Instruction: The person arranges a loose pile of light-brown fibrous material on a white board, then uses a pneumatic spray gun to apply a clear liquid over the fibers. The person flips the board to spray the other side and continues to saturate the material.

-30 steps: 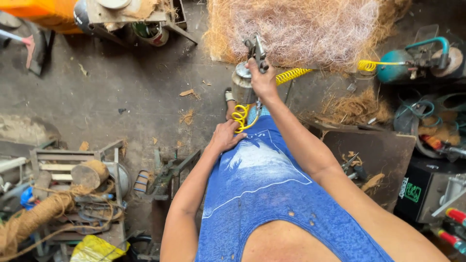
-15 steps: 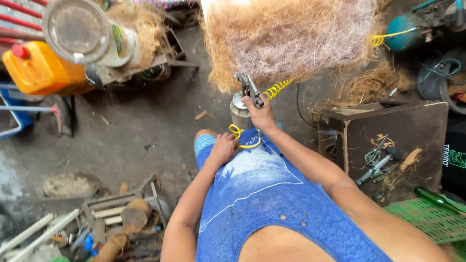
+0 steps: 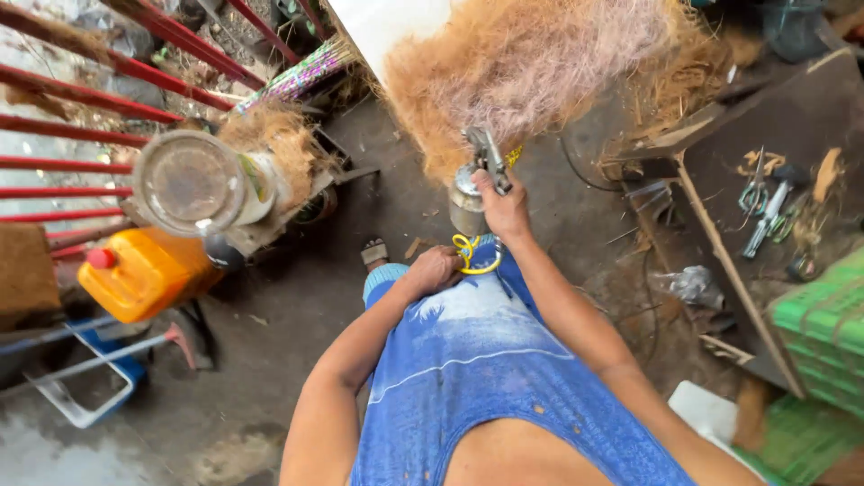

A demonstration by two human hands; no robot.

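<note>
My right hand (image 3: 504,205) grips the handle of a metal spray gun (image 3: 477,175) with a silver cup under it, its nozzle held up close to a big mat of brown coconut fibre (image 3: 531,63). A coiled yellow air hose (image 3: 475,252) hangs down from the gun. My left hand (image 3: 434,268) rests closed on my blue-clad thigh, its fingers around a loop of that hose. A sandalled foot (image 3: 373,253) shows on the concrete floor below the gun.
To the left stand a round metal lid (image 3: 189,182), an orange jerrycan (image 3: 144,274) and a red metal railing (image 3: 108,112). A dark workbench (image 3: 792,135) at the right carries scissors (image 3: 754,193) and scraps; green crates (image 3: 823,328) lie at the lower right.
The view has swung left and down, bringing the railing, the jerrycan and the lid into sight. Both hands keep their hold on the spray gun and the hose.
</note>
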